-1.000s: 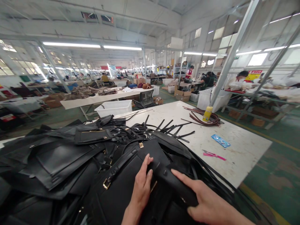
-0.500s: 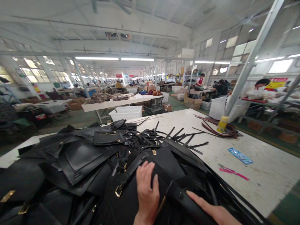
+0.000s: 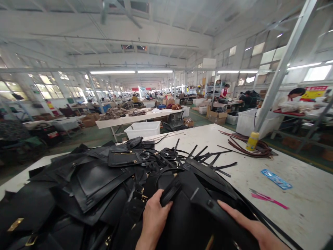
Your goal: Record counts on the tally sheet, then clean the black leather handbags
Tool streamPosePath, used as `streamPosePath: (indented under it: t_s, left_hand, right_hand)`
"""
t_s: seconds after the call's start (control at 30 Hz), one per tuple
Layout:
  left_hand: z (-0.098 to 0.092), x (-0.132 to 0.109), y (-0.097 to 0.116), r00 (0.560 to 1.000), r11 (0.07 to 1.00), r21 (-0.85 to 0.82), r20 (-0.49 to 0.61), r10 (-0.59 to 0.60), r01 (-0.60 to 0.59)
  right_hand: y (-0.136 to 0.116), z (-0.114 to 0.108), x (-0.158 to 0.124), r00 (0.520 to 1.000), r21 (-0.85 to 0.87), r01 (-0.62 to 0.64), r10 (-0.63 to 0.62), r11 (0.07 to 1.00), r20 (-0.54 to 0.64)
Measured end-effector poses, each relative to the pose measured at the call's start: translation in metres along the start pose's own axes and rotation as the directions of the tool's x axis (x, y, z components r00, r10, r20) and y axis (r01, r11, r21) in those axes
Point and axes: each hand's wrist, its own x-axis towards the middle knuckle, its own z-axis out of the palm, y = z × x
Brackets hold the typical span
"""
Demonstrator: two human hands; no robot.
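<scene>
My left hand is closed around a short black leather strap on top of the pile, thumb on its near side. Lower right, my right hand grips the edge of a black leather bag; one digit lies along the outside and the others are hidden. Left of my hands lies a heap of black leather bag pieces with gold-coloured fittings. A flat black piece with a gold zip rests at the far side of the heap.
Loose black straps fan out over the white table. To the right are pink-handled scissors, a blue packet, a yellow bottle and brown straps. A white bin stands beyond; people work farther back.
My left hand has gone from lying spread on the bag to closing on the strap, which is now lifted. The bag has tilted in my right hand. The view has shifted slightly.
</scene>
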Motion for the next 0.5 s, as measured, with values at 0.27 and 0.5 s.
streamPosePath:
  t_s: [0.27, 0.5]
  left_hand:
    - [0.041, 0.006, 0.018, 0.998, 0.984, 0.178, 0.057, 0.007, -0.017]
    - [0.045, 0.006, 0.020, 0.998, 0.976, 0.217, 0.066, 0.014, -0.028]
  right_hand:
    - [0.007, -0.008, 0.025, 0.998, 0.161, -0.045, 0.036, 0.986, 0.054]
    - [0.005, -0.013, 0.064, 0.993, 0.297, 0.074, -0.043, 0.952, -0.111]
